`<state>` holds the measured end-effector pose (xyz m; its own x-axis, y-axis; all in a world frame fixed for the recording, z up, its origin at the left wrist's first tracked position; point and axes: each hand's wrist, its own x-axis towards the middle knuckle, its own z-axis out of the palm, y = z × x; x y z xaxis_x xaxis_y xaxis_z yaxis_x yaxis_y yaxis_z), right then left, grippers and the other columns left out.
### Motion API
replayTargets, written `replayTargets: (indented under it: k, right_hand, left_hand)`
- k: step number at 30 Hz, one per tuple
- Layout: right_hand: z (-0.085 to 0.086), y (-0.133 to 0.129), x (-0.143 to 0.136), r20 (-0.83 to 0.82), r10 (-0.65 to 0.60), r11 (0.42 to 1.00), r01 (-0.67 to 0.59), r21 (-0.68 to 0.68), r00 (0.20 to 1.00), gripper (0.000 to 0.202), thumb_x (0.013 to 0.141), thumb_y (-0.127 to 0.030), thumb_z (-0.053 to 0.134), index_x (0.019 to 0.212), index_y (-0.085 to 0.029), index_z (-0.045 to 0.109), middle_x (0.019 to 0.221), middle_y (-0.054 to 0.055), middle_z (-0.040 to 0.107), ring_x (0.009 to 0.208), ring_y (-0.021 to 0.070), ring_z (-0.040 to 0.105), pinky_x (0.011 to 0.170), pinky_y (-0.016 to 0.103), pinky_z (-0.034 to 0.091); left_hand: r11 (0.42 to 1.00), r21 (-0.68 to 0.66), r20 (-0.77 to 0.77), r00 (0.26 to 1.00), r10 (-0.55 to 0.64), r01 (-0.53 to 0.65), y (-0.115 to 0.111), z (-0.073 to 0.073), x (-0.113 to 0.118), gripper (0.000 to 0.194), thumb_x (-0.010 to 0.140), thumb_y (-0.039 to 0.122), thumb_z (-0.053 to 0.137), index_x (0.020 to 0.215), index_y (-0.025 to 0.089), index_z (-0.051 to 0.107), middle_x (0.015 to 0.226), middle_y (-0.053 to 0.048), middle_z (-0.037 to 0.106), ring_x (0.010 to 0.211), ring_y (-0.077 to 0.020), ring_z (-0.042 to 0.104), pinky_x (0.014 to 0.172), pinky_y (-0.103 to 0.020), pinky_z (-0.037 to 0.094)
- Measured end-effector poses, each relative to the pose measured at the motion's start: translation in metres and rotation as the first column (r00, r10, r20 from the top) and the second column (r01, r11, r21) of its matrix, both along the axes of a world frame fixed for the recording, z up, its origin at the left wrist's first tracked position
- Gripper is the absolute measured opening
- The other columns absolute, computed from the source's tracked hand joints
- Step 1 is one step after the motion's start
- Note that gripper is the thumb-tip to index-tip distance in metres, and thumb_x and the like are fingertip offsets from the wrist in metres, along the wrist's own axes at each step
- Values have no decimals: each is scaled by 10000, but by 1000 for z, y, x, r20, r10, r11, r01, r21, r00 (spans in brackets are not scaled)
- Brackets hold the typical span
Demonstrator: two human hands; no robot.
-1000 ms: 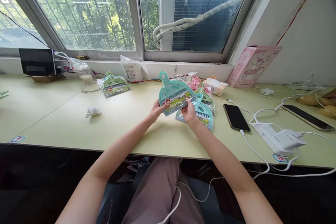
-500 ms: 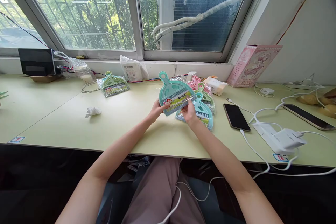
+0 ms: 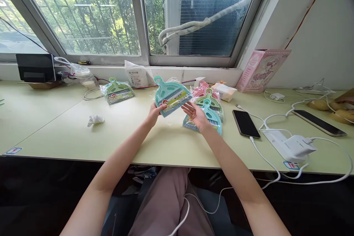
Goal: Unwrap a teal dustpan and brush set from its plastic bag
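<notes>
My left hand [image 3: 155, 113] grips the lower left corner of a teal dustpan and brush set [image 3: 172, 97] in clear plastic wrap, holding it tilted above the table. At the set's right edge is my right hand [image 3: 196, 115], fingers stretched out and palm turned up; whether the fingertips still touch the wrap I cannot tell. Beneath and behind that hand lies another blue dustpan set [image 3: 212, 115], overlapping a green one [image 3: 217, 104] and a pink one [image 3: 200, 89]. A separate green dustpan set [image 3: 117, 91] rests farther left.
On the right are a black phone [image 3: 246, 123], a white power strip [image 3: 278, 143] with cables and a second phone [image 3: 318, 122]. A pink box [image 3: 262, 70] and a tissue pack [image 3: 224, 91] stand at the back. Crumpled tissue [image 3: 95, 120] lies left, near a dark tablet [image 3: 35, 68].
The held teal dustpan set has moved left with my left hand. My right hand has loosened from its edge, and its fingers have straightened.
</notes>
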<state>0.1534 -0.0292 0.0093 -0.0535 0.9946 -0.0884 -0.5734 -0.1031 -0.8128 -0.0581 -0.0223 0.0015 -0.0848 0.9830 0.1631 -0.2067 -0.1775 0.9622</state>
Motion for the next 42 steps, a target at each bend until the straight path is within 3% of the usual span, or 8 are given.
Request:
replayTargets:
  k: [4,8,11,18,24,31,38,42]
  right_hand:
    - [1,-1,7,350,-196,955,97,281,916,248,845,-156,567,1056,-230,673,1096,42,734,994,193,707,915,374,580]
    - [-1,0,10,592,-574,722,10,692,566,545,803,-85,584,1284,-342,595,1484,2,480,1407,255,405,1156,496,381]
    - [-5,3,11,614,-653,613,-166,772,443,663,788,-78,654,1370,-368,525,1539,-12,405,1451,263,327,1215,519,277]
    - [-8,11,21,660,-473,619,-314,720,584,284,797,-207,731,1019,-382,752,1231,-1,663,1225,270,541,1134,533,377]
    - [-5,13,25,663,-389,637,-333,695,640,258,713,-201,808,900,-375,780,1140,-3,698,1140,249,575,1107,510,390]
    - [-9,14,20,627,-370,701,-237,673,686,106,807,-281,723,749,-349,779,955,3,718,1032,221,588,1047,452,426]
    - [-6,10,18,544,-333,816,-54,575,771,109,714,-272,781,629,-322,736,830,-10,708,1064,232,581,1002,399,466]
    - [-7,9,18,535,-370,810,-18,586,760,109,692,-272,801,622,-316,730,766,-12,694,1001,227,589,970,382,481]
  left_hand:
    - [993,-112,120,991,53,-40,13,1,-27,407,578,199,789,957,148,649,863,-40,696,759,-170,657,674,-279,562]
    - [973,-195,130,987,-98,123,15,0,-46,320,620,141,758,925,124,664,834,-42,685,724,-145,645,702,-269,571]
    - [953,-220,80,977,-197,210,12,-2,-48,295,641,136,756,921,117,663,779,-33,668,657,-125,624,637,-239,545]
    - [891,-289,55,936,-349,349,8,-3,-46,388,660,198,800,1019,123,674,840,-67,697,657,-143,645,593,-234,528]
    - [871,-297,86,919,-384,391,12,-8,-50,355,672,197,808,992,102,690,891,-87,709,693,-154,668,630,-250,575]
    - [863,-348,48,926,-374,367,11,-7,-47,317,654,207,822,926,111,689,852,-97,716,660,-157,662,610,-249,584]
    - [845,-308,30,892,-450,437,4,-4,-39,375,730,340,795,1019,131,680,974,-135,720,778,-208,695,715,-327,615]
    - [851,-277,-7,885,-465,445,4,-7,-36,437,672,294,834,1047,139,673,1057,-140,714,806,-214,706,714,-307,614]
